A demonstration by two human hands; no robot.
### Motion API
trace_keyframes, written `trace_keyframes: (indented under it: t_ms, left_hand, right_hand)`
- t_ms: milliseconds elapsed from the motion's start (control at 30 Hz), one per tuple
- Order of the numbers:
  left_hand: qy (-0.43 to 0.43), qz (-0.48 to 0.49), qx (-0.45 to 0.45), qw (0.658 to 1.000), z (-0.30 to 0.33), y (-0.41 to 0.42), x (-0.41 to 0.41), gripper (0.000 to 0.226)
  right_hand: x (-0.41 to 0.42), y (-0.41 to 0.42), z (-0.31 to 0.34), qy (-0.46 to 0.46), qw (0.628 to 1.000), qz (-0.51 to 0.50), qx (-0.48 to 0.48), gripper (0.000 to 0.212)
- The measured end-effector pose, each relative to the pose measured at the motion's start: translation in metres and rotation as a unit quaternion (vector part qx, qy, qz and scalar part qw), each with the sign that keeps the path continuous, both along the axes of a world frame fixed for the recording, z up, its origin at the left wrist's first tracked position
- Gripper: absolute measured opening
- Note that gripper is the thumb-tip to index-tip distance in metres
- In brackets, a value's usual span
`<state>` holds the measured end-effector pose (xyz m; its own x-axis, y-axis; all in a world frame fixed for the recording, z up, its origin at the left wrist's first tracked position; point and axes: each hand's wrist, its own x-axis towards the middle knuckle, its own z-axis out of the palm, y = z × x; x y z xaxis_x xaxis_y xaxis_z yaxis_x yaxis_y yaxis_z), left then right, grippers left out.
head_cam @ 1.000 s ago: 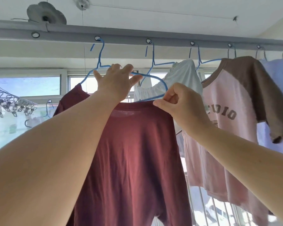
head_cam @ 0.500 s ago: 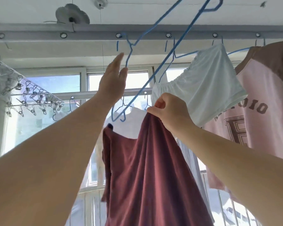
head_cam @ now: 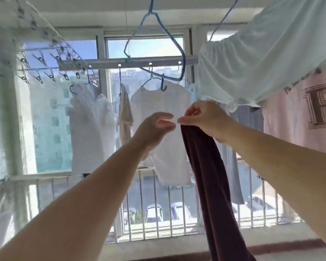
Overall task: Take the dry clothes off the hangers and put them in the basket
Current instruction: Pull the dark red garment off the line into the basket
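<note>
**Hanging From the Right Hand: Maroon Shirt Off Its Hanger**

Hanging straight down from the centre of the frame to the lower edge, the maroon shirt point(head_cam: 211, 185) is bunched into a narrow column. Its top edge is pinched by the right hand point(head_cam: 203, 117), whose fingers are curled round the fabric just right of centre. The left hand point(head_cam: 154, 123) is seen just beside it, to the left, with thumb and fingers loosely curved toward each other; nothing is held in it, and a small gap is visible between the two hands.

A bare blue wire hanger point(head_cam: 158, 48) is seen at upper centre, tilted, with no garment on it and apart from both hands.

At upper right, a white garment with a gathered waistband point(head_cam: 262, 59) is hung on another blue hanger, and a pink shirt with brown lettering point(head_cam: 305, 119) is partly covered by it at the right edge. In the background, white shirts point(head_cam: 162, 129) are hung on a rail point(head_cam: 132, 64) across the window. A clip rack of pegs point(head_cam: 45, 61) is noted at upper left. Railing bars point(head_cam: 158, 204) are seen along the lower part of the window. The basket is not in view.
</note>
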<state>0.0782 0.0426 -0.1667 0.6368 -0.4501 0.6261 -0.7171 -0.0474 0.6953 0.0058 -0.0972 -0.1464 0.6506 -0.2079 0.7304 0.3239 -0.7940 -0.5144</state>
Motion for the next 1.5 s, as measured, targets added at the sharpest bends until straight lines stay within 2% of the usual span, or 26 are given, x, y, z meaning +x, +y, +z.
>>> trace_keyframes:
  t_ms: [100, 167, 267, 433, 500, 600, 667, 733, 833, 1033, 1167, 1300, 1500]
  left_hand:
    - [0.109, -0.107, -0.013, 0.988, -0.023, -0.010, -0.009, 0.021]
    - [0.170, -0.164, -0.017, 0.972, -0.035, -0.015, -0.010, 0.027]
    - [0.185, -0.196, -0.001, 0.963, -0.048, -0.020, -0.009, 0.031]
    - [0.196, -0.175, 0.039, 0.964, -0.059, -0.023, -0.003, 0.023]
    - [0.203, -0.163, 0.038, 0.965, -0.064, -0.023, 0.000, 0.018]
    - [0.190, -0.138, 0.026, 0.972, -0.072, -0.024, 0.002, 0.003]
    - [0.171, -0.116, 0.027, 0.978, -0.079, -0.024, 0.004, 0.005]
    - [0.160, -0.101, 0.029, 0.982, -0.086, -0.023, 0.007, 0.008]
    - [0.160, -0.086, 0.017, 0.983, -0.100, -0.022, 0.010, 0.009]
    - [0.194, -0.081, -0.015, 0.978, -0.128, -0.017, 0.021, 0.003]
    - [0.229, -0.066, -0.013, 0.971, -0.155, -0.018, 0.022, 0.015]
    - [0.239, -0.034, 0.039, 0.970, -0.187, -0.022, 0.016, 0.029]
    - [0.233, 0.003, 0.096, 0.968, -0.227, -0.023, 0.006, 0.035]
  right_hand:
    - [-0.003, -0.004, -0.011, 0.035, 0.998, 0.039, 0.037, 0.018]
    - [-0.005, -0.008, -0.018, 0.059, 0.996, 0.056, 0.045, 0.016]
    - [-0.006, -0.015, -0.027, 0.096, 0.990, 0.091, 0.053, 0.014]
    - [0.001, -0.026, -0.043, 0.121, 0.980, 0.132, 0.084, 0.016]
    - [0.003, -0.030, -0.051, 0.133, 0.975, 0.149, 0.095, 0.024]
    - [0.005, -0.036, -0.060, 0.211, 0.954, 0.177, 0.120, 0.040]
    - [0.008, -0.042, -0.064, 0.279, 0.939, 0.161, 0.121, 0.040]
    - [0.012, -0.045, -0.069, 0.312, 0.938, 0.120, 0.093, 0.031]
    - [0.018, -0.039, -0.077, 0.294, 0.949, 0.083, 0.074, 0.010]
    - [0.028, -0.025, -0.098, 0.241, 0.959, 0.119, 0.091, 0.002]
    - [0.036, -0.018, -0.112, 0.177, 0.968, 0.110, 0.141, 0.009]
    - [0.039, -0.011, -0.124, 0.123, 0.975, 0.079, 0.168, 0.010]
    - [0.039, -0.009, -0.133, 0.074, 0.979, 0.051, 0.184, 0.007]
